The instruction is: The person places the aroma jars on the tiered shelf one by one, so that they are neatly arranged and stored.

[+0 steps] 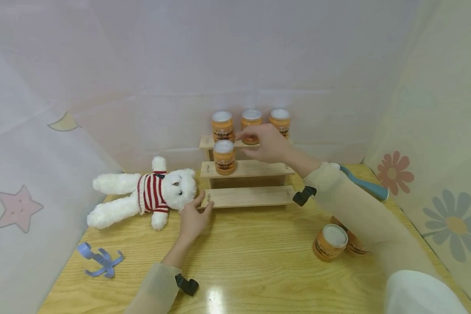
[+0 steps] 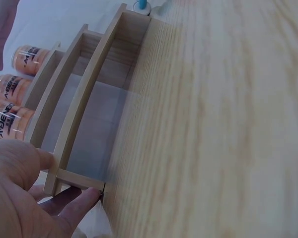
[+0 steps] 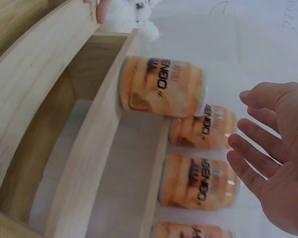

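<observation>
A three-step wooden rack [image 1: 251, 197] stands against the back wall. On its top step are three orange cans [image 1: 222, 126] with pale lids, and one more orange can [image 1: 224, 162] stands at the left end of the middle step. My left hand [image 1: 193, 221] holds the left end of the bottom step; the left wrist view shows the thumb over the board and fingers [image 2: 82, 206] against the end panel. Just right of the middle-step can is my right hand [image 1: 268, 144], its fingers spread and relaxed. In the right wrist view a gap separates those fingers [image 3: 256, 131] from the cans.
A white teddy bear [image 1: 153, 192] in a striped sweater lies left of the rack. Nearer is a blue-purple hook stand [image 1: 104, 261]. At the right, an orange can [image 1: 329, 242] stands beside another orange item [image 1: 355, 244], partly under my sleeve. A blue handle [image 1: 366, 185] lies behind my arm.
</observation>
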Demonstrator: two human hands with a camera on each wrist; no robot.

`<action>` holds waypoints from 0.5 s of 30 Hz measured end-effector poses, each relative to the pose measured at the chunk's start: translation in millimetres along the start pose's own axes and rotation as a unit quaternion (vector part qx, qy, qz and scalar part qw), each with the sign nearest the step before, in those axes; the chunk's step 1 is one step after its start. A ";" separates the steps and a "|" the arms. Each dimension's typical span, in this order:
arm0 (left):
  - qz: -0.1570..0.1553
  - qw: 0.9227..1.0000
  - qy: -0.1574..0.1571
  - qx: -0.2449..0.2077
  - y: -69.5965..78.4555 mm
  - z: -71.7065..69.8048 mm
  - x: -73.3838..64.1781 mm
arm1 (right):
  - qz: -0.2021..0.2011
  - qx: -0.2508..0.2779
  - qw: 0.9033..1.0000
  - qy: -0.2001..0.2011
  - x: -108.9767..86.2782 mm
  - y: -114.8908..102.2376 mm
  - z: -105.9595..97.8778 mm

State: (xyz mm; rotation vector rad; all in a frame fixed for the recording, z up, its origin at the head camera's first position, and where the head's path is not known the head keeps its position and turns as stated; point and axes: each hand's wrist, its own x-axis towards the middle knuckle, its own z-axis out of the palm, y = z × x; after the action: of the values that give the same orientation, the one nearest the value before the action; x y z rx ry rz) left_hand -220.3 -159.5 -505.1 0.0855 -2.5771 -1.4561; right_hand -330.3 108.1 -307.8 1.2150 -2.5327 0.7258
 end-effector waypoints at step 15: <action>0.004 1.000 0.011 -0.001 -0.2 -1.5 -0.5 | 0.062 0.070 0.996 0.005 -75.5 30.1 -68.9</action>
State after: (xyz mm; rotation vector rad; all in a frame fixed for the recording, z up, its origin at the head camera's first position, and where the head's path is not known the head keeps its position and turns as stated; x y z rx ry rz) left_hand -219.6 -160.8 -504.6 0.0917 -2.5549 -1.4476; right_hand -306.5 210.5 -290.6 1.0976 -2.6055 0.9500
